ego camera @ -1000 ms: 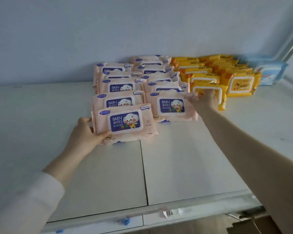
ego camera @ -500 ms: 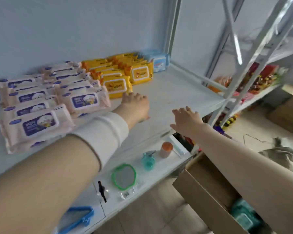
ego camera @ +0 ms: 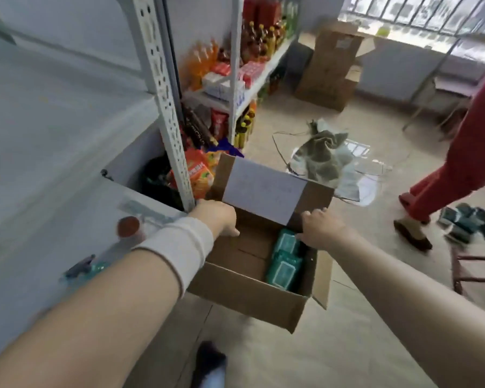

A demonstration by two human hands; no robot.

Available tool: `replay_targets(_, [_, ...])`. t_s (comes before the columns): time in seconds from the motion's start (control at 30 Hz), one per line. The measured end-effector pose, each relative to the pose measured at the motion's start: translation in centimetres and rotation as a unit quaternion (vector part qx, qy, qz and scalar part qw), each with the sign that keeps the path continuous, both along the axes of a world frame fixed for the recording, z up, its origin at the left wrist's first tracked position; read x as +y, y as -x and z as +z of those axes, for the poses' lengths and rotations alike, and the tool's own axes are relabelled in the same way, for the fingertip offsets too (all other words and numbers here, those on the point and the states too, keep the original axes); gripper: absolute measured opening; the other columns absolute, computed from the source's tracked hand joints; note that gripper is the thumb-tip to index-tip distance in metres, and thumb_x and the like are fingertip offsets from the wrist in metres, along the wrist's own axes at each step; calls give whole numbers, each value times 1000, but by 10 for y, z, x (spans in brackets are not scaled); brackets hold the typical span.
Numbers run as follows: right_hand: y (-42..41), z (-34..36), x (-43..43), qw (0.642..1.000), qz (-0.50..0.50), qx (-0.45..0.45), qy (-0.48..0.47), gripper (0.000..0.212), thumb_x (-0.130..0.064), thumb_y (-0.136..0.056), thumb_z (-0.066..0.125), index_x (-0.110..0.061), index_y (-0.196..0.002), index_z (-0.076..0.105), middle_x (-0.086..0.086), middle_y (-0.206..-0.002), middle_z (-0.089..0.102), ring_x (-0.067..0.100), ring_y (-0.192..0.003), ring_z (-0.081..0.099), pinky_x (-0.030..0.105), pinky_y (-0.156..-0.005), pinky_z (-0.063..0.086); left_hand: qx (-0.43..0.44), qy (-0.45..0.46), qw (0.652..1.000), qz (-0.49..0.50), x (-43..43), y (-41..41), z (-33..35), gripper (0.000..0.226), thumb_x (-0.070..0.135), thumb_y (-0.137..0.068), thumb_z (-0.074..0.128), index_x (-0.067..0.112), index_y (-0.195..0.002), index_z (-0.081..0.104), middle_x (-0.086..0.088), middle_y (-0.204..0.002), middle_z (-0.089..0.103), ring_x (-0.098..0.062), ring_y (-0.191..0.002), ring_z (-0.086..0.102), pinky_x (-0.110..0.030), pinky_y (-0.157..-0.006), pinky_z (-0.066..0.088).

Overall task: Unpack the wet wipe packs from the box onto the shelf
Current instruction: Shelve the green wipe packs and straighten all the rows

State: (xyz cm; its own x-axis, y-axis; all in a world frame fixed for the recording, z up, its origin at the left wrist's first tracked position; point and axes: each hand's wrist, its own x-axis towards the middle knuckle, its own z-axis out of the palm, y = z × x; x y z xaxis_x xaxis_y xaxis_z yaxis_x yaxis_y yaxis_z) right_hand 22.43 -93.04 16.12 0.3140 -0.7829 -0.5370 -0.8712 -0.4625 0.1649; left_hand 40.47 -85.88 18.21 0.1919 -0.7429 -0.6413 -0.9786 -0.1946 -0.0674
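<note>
Cardboard dominates the floor: a brown open-topped cardboard box sits just right of the white metal shelf, close against its perforated upright post. The box's far flap stands up, bearing a white paper label, and partly screens the orange snack bags on the lower shelf behind it. On the near shelf board lie a small round orange-lidded item and a blurred teal one. Farther off are a crumpled grey-green cloth on the floor, taller brown cartons by the far wall, and bottles on a far rack. At the right stands a person in red trousers, with loose dark teal packs near their feet.

Inside the box, teal wet wipe packs are stacked against its right wall; the left part shows bare cardboard.

The left hand hangs over the box's far left corner, its fingers hidden behind its back, so I cannot tell how they lie. The right hand hangs above the packs, fingers loosely curled and gripping nothing.
</note>
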Motion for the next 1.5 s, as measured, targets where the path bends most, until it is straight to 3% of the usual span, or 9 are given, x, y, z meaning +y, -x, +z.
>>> replay_targets(0.2, [34,-103,-23,992,-99,-1,-79,41,-40,-93,47,-13,-123,45,11,-127,51,29,-120,45,42,-95,44,91,-72,993,-37,-81,24,-105,53,47,-93,44,14,-135,43,-9,-135,51,-29,-121,49,-40,-100,36])
replay_targets(0.43, [55,-211,-35,955,-239,-27,-173,55,-47,-87,56,-8,-125,43,12,-127,52,28,-118,47,35,-94,43,200,-170,964,38,-135,36,-248,61,48,-91,47,12,-139,36,-8,-143,45,-26,-128,46,-40,-106,37])
replay_targets(0.53, [57,-270,-41,906,-357,-92,-206,64,-49,-86,58,-6,-131,41,10,-129,53,26,-119,50,30,-94,43,247,-169,950,89,-162,46,-310,66,47,-92,47,10,-143,29,-10,-147,38,-26,-134,39,-34,-109,32])
replay_targets(0.63, [55,-329,-42,822,-496,-163,-226,66,-45,-82,66,-5,-130,44,9,-128,55,23,-116,54,28,-90,45,297,-123,939,124,-191,59,-365,66,46,-92,49,11,-143,29,-10,-149,36,-25,-136,36,-30,-109,28])
replay_targets(0.77, [56,-400,-40,745,-599,-172,-239,74,-46,-72,75,-3,-124,45,13,-124,57,27,-113,57,34,-92,49,333,-45,935,111,-235,76,-422,62,39,-90,55,15,-143,32,-8,-148,37,-24,-136,35,-28,-106,29])
replay_targets(0.93, [68,-448,-38,711,-629,-172,-264,78,-37,-70,79,-4,-128,41,13,-130,53,27,-121,52,34,-97,44,335,14,939,74,-273,93,-468,65,37,-87,61,15,-142,35,-5,-148,38,-20,-135,36,-25,-105,29])
replay_targets(1.1, [74,-474,-39,671,-646,-220,-291,65,-22,-68,83,-7,-120,47,11,-123,60,26,-112,59,36,-94,49,328,18,944,41,-279,102,-492,76,38,-80,69,8,-141,34,-10,-143,43,-24,-133,37,-28,-107,29])
replay_targets(1.37, [78,-480,-40,650,-660,-248,-284,71,-17,-64,85,-8,-123,47,9,-125,61,25,-114,58,30,-96,46,359,22,926,115,-274,108,-507,72,32,-78,73,7,-135,36,-8,-132,48,-21,-128,39,-27,-107,31])
replay_targets(1.5, [77,-479,-38,662,-657,-242,-269,73,-20,-62,86,-8,-123,47,10,-124,61,26,-113,58,31,-94,47,386,21,903,189,-269,112,-510,53,17,-83,68,4,-126,41,2,-110,43,-11,-109,42,-10,-82,33])
